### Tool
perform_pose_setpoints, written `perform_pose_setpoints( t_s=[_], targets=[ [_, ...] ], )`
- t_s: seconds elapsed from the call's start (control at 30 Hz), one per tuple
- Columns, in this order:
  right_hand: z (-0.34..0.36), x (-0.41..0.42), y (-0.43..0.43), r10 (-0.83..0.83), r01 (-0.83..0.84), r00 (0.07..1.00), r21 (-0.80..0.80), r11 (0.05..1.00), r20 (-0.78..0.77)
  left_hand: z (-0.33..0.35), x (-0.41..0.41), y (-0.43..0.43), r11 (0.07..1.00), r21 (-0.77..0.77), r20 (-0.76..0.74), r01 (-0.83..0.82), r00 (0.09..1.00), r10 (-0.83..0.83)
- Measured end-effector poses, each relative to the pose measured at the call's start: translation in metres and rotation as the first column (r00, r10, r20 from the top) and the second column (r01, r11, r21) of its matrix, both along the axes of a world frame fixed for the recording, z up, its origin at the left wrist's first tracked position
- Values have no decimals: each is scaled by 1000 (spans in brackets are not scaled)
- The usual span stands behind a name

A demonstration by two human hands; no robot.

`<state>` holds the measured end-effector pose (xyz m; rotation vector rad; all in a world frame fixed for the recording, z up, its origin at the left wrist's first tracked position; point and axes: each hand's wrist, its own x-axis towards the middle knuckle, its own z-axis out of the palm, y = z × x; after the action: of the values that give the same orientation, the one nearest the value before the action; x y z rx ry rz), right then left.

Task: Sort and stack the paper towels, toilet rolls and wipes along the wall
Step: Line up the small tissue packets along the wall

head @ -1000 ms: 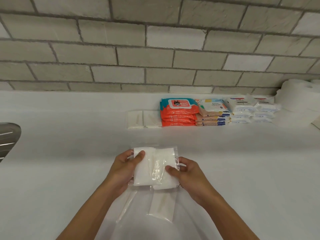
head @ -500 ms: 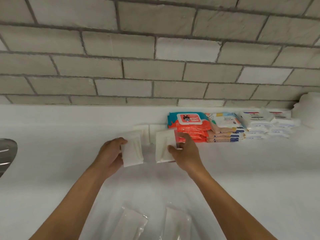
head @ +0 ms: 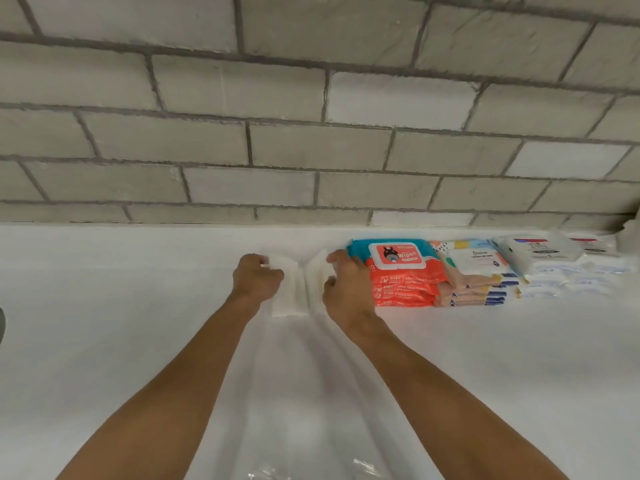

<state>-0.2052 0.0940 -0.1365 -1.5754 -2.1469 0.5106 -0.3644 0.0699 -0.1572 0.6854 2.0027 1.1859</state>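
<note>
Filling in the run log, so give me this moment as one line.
left hand: grips left white pack | right hand: grips right white pack | packs: side by side near wall, left of orange wipes stack

White table [head: 104, 358] spans the view. Crinkled clear plastic wrap [head: 363, 467] lies on it, bottom of frame. Dark object [head: 1, 323] cropped at far left.

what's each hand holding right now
Left hand: grips the left small white paper pack.
Right hand: holds the right small white paper pack.
</note>
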Motion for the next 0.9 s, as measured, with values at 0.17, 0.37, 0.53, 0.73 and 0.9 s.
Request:
perform_pose_setpoints(
  t_s=[0.17,0.37,0.53,0.73,0.9],
  targets=[
    [-15,-9,7,47,-57,989,63,996,142,-18,-1,3,998,-59,-266,27,963,-42],
    [-25,-8,-11,110,-153,973,209,966,204,-33,2,-6,994,-110,-385,25,921,-66],
    [-45,1,-19,278,-297,946,95,950,169,-36,6,-16,995,-73,-395,70,914,-93],
    [-61,13,-14,376,-386,895,-6,922,237,-36,5,-33,948,-113,-433,297,844,-316],
    [-58,17,-5,379,-391,893,1,920,243,-34,8,-34,922,-116,-458,371,803,-381]
  ],
)
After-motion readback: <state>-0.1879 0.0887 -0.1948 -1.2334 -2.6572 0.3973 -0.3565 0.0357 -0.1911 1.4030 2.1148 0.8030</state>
